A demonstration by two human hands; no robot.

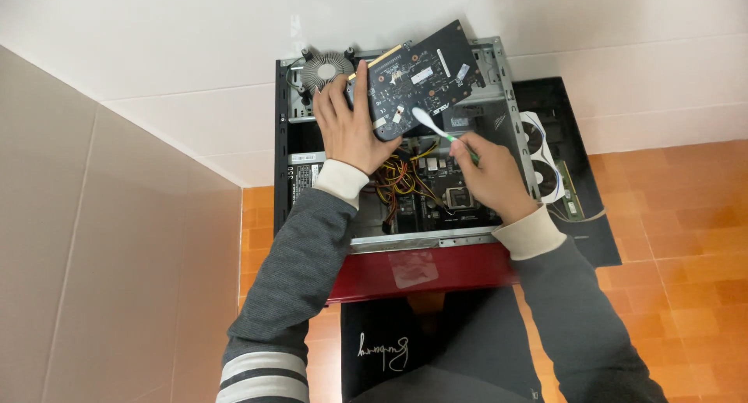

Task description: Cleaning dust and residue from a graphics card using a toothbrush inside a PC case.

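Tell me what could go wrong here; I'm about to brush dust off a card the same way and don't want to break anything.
1. The left hand grips the dark circuit card by one edge only, above the open computer case; a slip could drop it onto the board and wires below.
2. The brush in the right hand presses on small soldered parts; hard strokes might loosen them.
3. Loosened dust could fall into the case.

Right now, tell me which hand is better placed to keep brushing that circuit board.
Probably the right hand: it already grips the toothbrush, whose white head rests on the circuit board. The left hand is occupied holding that board tilted above the open computer case.
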